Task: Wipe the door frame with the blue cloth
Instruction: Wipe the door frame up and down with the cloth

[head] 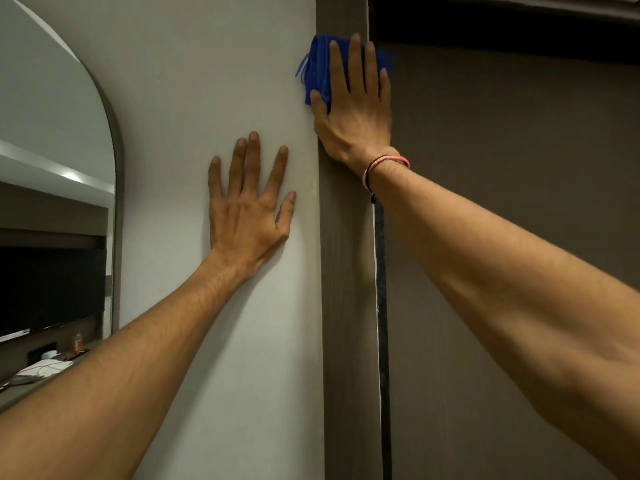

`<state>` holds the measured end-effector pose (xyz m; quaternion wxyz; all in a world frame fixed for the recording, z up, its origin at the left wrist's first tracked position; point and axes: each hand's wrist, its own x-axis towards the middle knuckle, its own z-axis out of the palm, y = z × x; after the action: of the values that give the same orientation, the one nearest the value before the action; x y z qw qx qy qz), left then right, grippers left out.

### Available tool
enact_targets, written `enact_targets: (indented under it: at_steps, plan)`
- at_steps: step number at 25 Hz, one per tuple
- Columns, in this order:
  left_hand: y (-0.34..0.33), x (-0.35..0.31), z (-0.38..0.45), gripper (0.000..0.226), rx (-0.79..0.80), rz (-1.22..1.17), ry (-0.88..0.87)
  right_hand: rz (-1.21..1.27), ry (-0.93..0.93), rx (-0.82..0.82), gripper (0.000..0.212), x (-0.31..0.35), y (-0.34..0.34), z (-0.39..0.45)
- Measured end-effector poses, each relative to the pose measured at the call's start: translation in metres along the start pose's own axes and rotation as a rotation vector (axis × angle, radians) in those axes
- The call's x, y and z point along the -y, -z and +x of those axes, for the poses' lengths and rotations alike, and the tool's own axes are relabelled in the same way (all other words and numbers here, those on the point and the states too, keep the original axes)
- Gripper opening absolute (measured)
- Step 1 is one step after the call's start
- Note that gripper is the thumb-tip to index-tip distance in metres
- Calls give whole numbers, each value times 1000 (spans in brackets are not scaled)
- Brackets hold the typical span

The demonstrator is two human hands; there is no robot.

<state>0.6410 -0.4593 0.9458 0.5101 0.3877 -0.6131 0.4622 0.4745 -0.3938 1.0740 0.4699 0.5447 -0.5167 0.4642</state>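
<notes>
Blue cloth (317,67) under flat right hand (353,110)

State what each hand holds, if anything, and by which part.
The right hand presses the blue cloth flat on the door frame, fingers across its middle. The left hand holds nothing; it rests on the wall.

The right hand (353,109) hides much of the blue cloth (317,69); small counter items (48,365), perhaps papers, are unclear.
</notes>
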Motion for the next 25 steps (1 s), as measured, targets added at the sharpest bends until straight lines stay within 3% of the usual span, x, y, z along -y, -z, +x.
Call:
enact_targets:
  at_steps: [13, 25]
  plan:
    - [13, -24, -118, 76, 147, -19, 16, 7, -39, 6, 67, 15, -11, -196]
    - [11, -42, -267, 72, 232, -1, -26, -13, -111, 178, 68, 27, -26, -422]
